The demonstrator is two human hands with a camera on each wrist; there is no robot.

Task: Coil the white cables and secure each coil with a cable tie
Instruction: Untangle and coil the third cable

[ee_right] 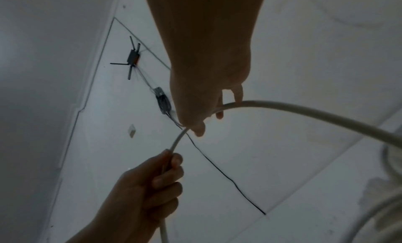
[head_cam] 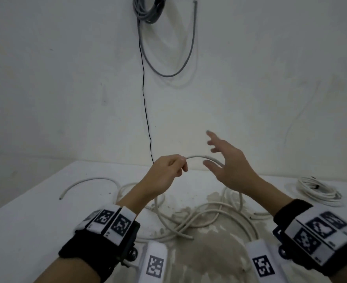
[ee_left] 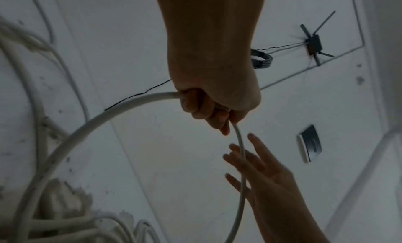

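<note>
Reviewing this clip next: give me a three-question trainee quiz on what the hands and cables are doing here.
1. True or false: the left hand has its grip closed round the white cable.
2. Are the fingers of the right hand spread or curled?
3. Where does the finished white coil lie: (a) the far right of the table, (b) hung on the wall, (c) the left hand?

Key: 1 true. 2 spread, with the cable running across the hand. 3 (a).
</note>
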